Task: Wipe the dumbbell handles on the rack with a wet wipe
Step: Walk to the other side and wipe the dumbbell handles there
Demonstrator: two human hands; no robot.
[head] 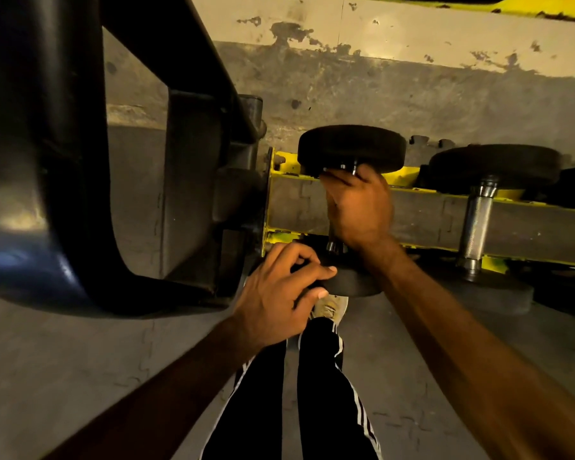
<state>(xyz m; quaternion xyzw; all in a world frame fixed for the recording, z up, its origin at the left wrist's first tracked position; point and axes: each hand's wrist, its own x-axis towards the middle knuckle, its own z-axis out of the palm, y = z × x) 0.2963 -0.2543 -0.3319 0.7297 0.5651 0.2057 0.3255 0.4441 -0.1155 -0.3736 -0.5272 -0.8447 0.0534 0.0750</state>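
Far left: black machine frame [63, 161] stands on the grey floor [80, 360], just beside the end of the rack [284, 162]. The rack is the only holder in view: two yellow rails running rightward along the stained wall [412, 78], with dumbbells laid across them so each grip spans the gap, presumably to keep the bars reachable from above. Left hand [276, 297]: fingers curled over the edge of the near weight head [352, 283] of the left dumbbell [352, 149], thumb underneath. Judgement: this grip steadies the dumbbell so it does not roll on the rails during rubbing. Below that hand, a pale shoe [329, 307] and striped black trouser legs. Right hand [361, 207]: fingers wrapped together round the handle [335, 248] of the same dumbbell, covering nearly all of it; only a short piece near the collar shows. Wet wipe: not visible, and I cannot tell whether it sits inside this grip, though the closed wrap would suit a wiping stroke along the bar. Further right: second dumbbell [493, 164] lies across the same rails, its ridged metal grip [477, 220] bare, untouched by either hand, well apart from the right hand. Judgement: it looks next in line. More dark weights at the right edge, too dim to count.
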